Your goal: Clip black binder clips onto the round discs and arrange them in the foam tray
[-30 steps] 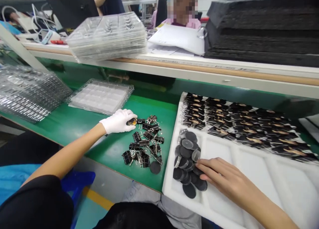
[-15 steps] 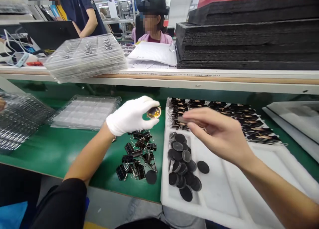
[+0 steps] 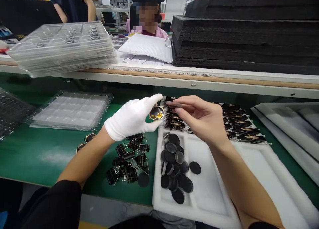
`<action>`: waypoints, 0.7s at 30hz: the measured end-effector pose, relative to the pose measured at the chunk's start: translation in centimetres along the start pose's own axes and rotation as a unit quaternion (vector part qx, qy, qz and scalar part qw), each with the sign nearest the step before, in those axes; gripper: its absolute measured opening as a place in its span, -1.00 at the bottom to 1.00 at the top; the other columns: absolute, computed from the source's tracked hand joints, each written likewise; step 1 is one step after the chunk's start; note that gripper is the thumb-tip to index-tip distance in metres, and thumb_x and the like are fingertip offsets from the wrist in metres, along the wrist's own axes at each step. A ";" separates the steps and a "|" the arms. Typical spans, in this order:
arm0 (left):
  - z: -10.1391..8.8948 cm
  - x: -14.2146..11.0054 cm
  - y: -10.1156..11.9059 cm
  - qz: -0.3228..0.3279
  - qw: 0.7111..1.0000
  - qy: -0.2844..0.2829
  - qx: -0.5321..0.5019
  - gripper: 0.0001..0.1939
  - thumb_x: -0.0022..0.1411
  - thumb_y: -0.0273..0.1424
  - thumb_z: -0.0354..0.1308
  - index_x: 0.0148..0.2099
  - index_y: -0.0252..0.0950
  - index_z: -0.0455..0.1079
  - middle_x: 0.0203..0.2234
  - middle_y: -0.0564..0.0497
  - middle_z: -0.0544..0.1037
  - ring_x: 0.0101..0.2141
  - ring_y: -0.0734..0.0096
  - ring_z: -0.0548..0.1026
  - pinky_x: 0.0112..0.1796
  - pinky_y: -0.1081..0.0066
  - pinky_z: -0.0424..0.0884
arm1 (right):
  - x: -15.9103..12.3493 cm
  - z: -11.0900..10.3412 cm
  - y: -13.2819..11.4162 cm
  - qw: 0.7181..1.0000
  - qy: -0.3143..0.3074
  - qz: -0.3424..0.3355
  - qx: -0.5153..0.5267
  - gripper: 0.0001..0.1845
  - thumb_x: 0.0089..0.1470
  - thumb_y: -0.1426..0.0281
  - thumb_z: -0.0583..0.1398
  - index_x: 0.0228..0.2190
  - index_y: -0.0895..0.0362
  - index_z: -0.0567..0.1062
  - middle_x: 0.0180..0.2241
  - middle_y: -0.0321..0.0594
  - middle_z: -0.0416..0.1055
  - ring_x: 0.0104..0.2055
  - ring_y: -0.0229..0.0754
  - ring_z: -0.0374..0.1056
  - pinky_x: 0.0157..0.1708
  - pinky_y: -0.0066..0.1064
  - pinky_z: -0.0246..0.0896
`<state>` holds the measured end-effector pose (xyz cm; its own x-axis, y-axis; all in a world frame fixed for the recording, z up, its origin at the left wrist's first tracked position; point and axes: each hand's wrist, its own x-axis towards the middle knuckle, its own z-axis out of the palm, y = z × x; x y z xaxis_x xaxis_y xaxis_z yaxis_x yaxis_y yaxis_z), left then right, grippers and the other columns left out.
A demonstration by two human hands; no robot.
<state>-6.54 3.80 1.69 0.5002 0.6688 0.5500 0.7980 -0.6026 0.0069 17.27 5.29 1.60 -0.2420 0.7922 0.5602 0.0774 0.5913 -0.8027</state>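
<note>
My left hand (image 3: 133, 117), in a white glove, pinches a round gold-rimmed watch case (image 3: 157, 113) by its edge. Its dark face with a gold pattern is turned toward me. Just right of it, my bare right hand (image 3: 203, 117) holds a thin flat disc (image 3: 173, 104) between thumb and fingers. That disc shows nearly edge-on. Below my right hand, several dark round discs (image 3: 174, 171) lie heaped in a white foam tray (image 3: 211, 189). Black binder clips (image 3: 128, 166) are piled on the green table below my left hand.
Rows of black clips with gold pieces (image 3: 240, 122) fill the tray's far part. Two gold-rimmed watch cases (image 3: 81, 147) lie by my left forearm. Clear plastic trays (image 3: 72, 111) sit at left. A shelf (image 3: 139, 77) crosses behind, bearing black foam sheets (image 3: 244, 43). A person sits beyond.
My right hand has brought the disc closer to the watch case, and its fingers have drawn in. The view has shifted, uncovering two watch cases by my left forearm.
</note>
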 end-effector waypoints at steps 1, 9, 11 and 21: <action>0.1 0.0 0.1 0.002 1.000 0.001 0.004 -0.32 0.36 -0.09 0.19 0.40 -0.24 0.16 -0.11 -0.12 0.67 -0.18 0.15 0.69 -0.17 0.25 0.56 | -0.2 0.1 0.0 0.996 -0.006 -0.063 -0.061 -0.82 0.22 0.40 0.34 -0.14 -0.02 0.70 -0.09 -0.17 0.64 -0.04 -0.05 0.61 -0.01 -0.13 0.62; 0.6 -0.4 0.4 0.007 1.000 -0.011 0.015 -0.29 0.34 -0.13 0.20 0.43 -0.21 0.12 -0.13 -0.09 0.65 -0.17 0.14 0.67 -0.18 0.24 0.54 | -0.8 0.9 1.7 0.914 -0.118 -0.286 -0.263 -0.58 0.17 0.54 0.24 -0.01 -0.06 0.64 0.15 -0.09 0.53 0.21 0.14 0.46 0.14 0.14 0.48; 0.7 -0.3 0.7 0.016 1.000 -0.023 0.000 -0.30 0.35 -0.13 0.19 0.42 -0.25 0.15 -0.10 -0.12 0.65 -0.16 0.14 0.67 -0.19 0.24 0.54 | -0.9 1.4 1.7 0.944 -0.102 -0.221 -0.224 -0.67 0.17 0.46 0.27 -0.04 -0.02 0.65 0.16 -0.07 0.52 0.15 0.11 0.50 0.08 0.06 0.53; -1.7 -0.4 -2.5 -0.093 0.975 -0.190 -0.063 -0.56 0.34 0.01 0.15 0.06 -0.15 0.54 -0.18 -0.01 0.69 -0.24 0.25 0.64 -0.23 0.32 0.48 | 0.2 1.2 2.4 0.936 -0.047 0.286 0.198 -0.43 -0.15 0.10 0.56 -0.13 0.11 0.68 -0.21 -0.13 0.66 -0.26 -0.16 0.54 -0.38 -0.39 0.46</action>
<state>-9.36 4.30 2.85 0.4577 0.8706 0.1806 0.8515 -0.4876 0.1926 16.26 6.63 -0.46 -0.3563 0.9343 0.0098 -0.1400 -0.0430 -0.9892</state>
